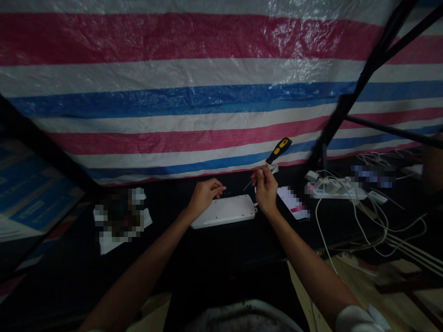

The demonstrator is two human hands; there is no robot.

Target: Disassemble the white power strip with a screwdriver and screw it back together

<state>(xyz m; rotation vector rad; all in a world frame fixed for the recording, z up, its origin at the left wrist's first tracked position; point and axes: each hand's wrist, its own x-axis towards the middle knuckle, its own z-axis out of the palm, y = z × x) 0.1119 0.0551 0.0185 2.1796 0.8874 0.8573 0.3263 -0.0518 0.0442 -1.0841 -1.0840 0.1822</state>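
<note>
A long white plastic case (228, 210), shaped like a power strip, lies on the black table with small dark screw holes facing up. A short white piece sticks out at its right end. Over its far left edge is my left hand (205, 196), thumb and fingertips pinched together; whatever is between them is too small to make out. Several tiny dark bits, perhaps screws (227, 192), lie just beyond the case. My right hand (266, 189) grips a screwdriver (279, 150) by its shaft, the black-and-yellow handle pointing up and away, the tip slanting down left.
Right of my hand lies a lit phone (292, 203). Farther right, a white power strip (335, 188) carries plugs and tangled white cables (384, 226). Papers (110, 242) lie at left. A striped plastic sheet (194, 101) hangs behind, with black frame bars (346, 106) at the sides.
</note>
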